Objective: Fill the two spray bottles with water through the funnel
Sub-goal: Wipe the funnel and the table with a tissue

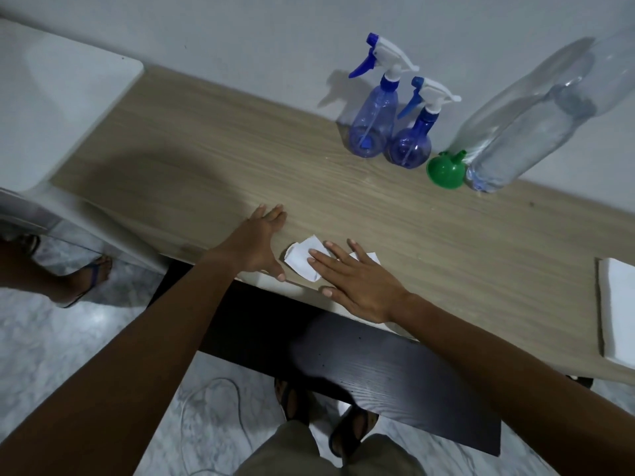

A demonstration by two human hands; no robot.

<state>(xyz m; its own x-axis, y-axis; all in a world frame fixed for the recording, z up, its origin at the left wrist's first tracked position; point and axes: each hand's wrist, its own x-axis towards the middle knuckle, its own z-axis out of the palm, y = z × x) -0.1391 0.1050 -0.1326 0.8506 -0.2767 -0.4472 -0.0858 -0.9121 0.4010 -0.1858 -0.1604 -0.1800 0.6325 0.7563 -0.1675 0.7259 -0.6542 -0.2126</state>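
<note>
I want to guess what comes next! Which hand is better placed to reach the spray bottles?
Probably the right hand. It lies flat on the white paper, on the same side as the tall spray bottle, short spray bottle and funnel. The left hand rests on the table further left.

- wooden table (206, 159), light grain, runs left to right along the wall
- white wall (240, 36) behind it, on the far side
- small white paper scrap (302, 259), creased, flat on the table at the near edge
- folded white cloth or napkin stack (618, 310), far right of the table, partly cut off
- white plastic furniture (62, 108) at the left end, touching the table, maybe a chair
- dark wood-grain board (395, 383) below the near table edge
- marbled grey floor (68, 338)
- thin pale cable (192, 407) looped on the floor
- someone else's foot in a blue flip-flop (87, 276), left
- dark sandal (350, 431) on a foot, near bottom
- khaki shorts (292, 451) at the bottom edge
</note>
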